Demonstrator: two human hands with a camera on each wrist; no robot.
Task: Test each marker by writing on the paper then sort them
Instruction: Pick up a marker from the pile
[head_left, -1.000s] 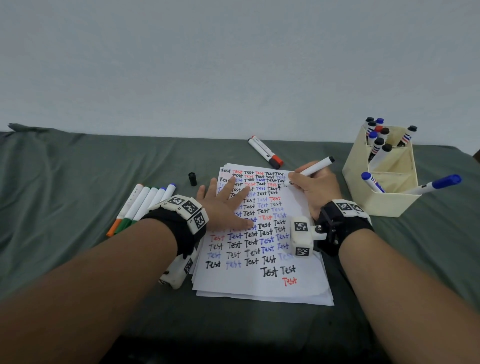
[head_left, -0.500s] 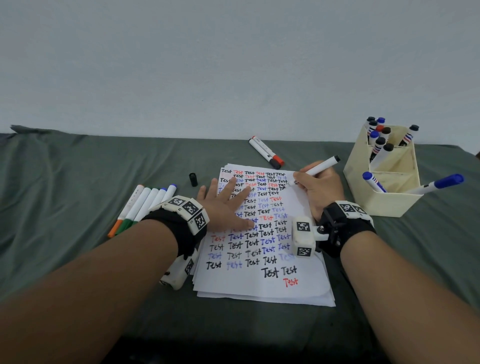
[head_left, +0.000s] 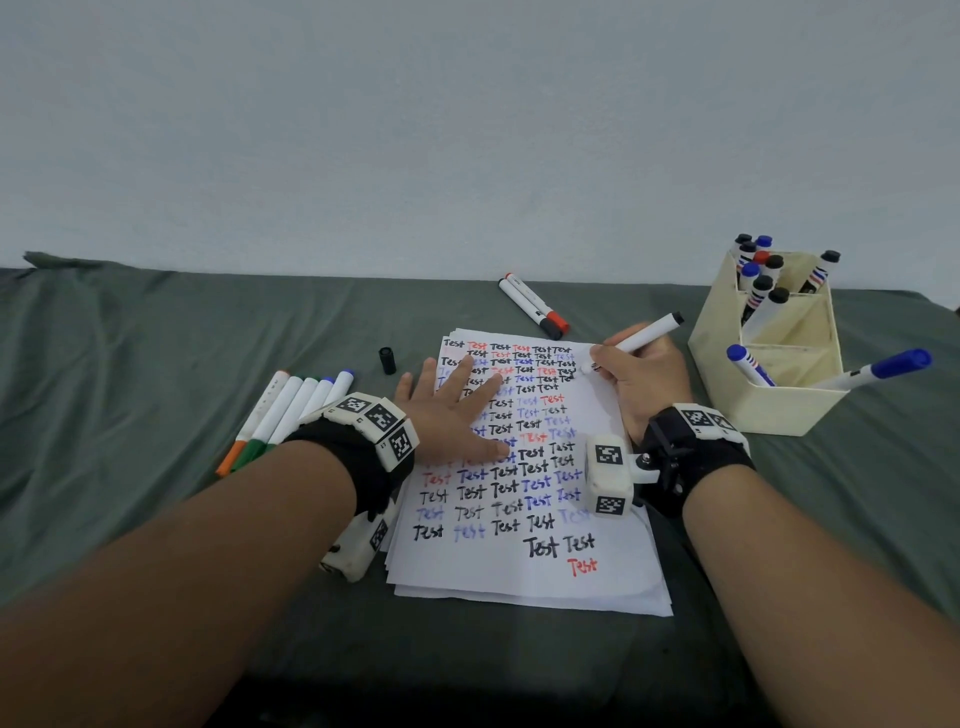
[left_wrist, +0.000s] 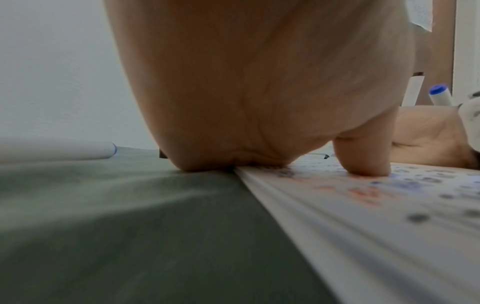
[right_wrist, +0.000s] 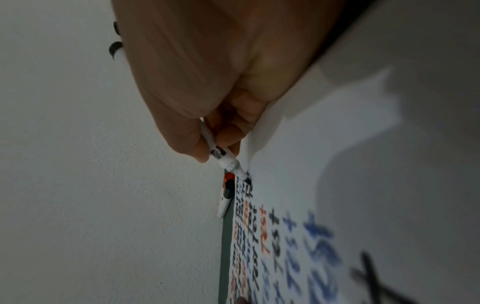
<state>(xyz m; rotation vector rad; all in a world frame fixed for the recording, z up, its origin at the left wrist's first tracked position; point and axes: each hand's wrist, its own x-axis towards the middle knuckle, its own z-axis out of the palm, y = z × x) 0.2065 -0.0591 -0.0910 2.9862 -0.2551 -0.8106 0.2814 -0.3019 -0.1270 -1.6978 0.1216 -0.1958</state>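
A stack of white paper (head_left: 613, 587) covered with rows of "Test" in black, red and blue lies on the green cloth. My left hand (head_left: 452, 410) lies flat on the sheet's left side with fingers spread, and its thumb (left_wrist: 363, 156) presses the paper (left_wrist: 363, 216). My right hand (head_left: 644, 374) grips an uncapped white marker (head_left: 644, 335) with a black end, and its tip (right_wrist: 246, 181) touches the paper (right_wrist: 337, 164) near the upper right corner. In the right wrist view the fingers pinch the marker barrel (right_wrist: 215, 148).
Several capped markers (head_left: 291, 410) lie in a row left of the paper. A loose black cap (head_left: 387, 360) stands beyond my left hand. Two markers (head_left: 532, 306) lie behind the sheet. A cream organiser (head_left: 779, 410) holding several markers stands at the right.
The right hand with the marker has shifted slightly right along the top of the sheet. The left hand stays flat on the paper.
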